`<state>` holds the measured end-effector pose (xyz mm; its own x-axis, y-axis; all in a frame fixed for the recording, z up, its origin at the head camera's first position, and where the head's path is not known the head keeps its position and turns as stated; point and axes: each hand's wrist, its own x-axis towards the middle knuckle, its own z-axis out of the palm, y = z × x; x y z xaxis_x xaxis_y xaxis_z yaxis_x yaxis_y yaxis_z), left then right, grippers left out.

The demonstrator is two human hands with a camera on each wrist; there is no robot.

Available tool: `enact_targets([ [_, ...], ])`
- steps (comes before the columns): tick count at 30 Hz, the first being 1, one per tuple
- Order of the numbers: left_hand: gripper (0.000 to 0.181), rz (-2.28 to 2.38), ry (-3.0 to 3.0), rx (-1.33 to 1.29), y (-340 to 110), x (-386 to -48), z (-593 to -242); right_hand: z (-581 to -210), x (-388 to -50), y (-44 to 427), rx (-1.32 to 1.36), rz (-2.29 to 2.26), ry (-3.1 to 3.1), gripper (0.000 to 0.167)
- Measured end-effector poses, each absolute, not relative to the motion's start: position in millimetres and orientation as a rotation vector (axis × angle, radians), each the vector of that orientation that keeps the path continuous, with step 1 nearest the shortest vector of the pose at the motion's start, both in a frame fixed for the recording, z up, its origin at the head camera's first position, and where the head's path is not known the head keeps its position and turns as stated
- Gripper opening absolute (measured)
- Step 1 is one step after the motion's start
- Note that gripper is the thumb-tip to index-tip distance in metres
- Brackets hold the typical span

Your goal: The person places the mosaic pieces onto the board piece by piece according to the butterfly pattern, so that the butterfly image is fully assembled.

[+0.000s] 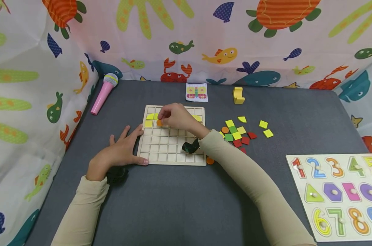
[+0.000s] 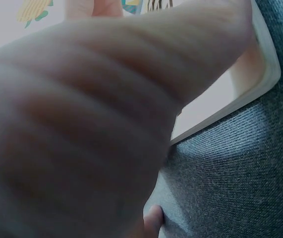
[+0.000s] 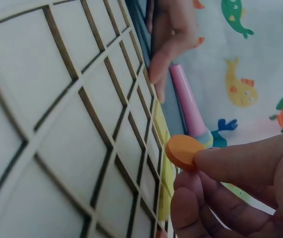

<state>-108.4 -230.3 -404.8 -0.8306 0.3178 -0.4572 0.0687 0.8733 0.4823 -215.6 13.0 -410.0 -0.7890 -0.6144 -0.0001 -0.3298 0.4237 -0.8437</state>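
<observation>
A wooden grid board (image 1: 161, 148) lies flat on the table. My right hand (image 1: 178, 118) is over its upper part, pinching an orange disc (image 3: 181, 151) between thumb and fingers. In the right wrist view the disc is tilted just above the board. Yellow pieces (image 1: 149, 123) fill some cells at the upper left, and another yellow piece (image 1: 198, 118) shows at the upper right; the hand hides cells between. Spread out, my left hand (image 1: 116, 152) rests at the board's left edge, its thumb on the lower left corner. A small picture card (image 1: 196, 92) with a butterfly pattern lies behind the board.
Loose yellow, green, red and orange pieces (image 1: 236, 135) lie right of the board, partly behind my right sleeve. A yellow block (image 1: 238, 95) stands at the back. A pink toy microphone (image 1: 103, 95) lies back left; a number-and-shape puzzle (image 1: 336, 181) lies front right. Patterned cloth (image 1: 201, 34) borders the table.
</observation>
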Motion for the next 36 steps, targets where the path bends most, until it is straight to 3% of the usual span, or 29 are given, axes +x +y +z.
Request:
enact_targets([
  [20,0.129,0.605,2.527,0.295,-228.6,-111.0,-405.5,-416.7,-211.2,-11.2,-1.095,-0.963,2.642,0.018],
  [36,0.131,0.607,2.511,0.282,-231.2,-108.7,-408.0,-407.6,-203.7,6.1,-1.055,-1.006,2.586,0.015],
])
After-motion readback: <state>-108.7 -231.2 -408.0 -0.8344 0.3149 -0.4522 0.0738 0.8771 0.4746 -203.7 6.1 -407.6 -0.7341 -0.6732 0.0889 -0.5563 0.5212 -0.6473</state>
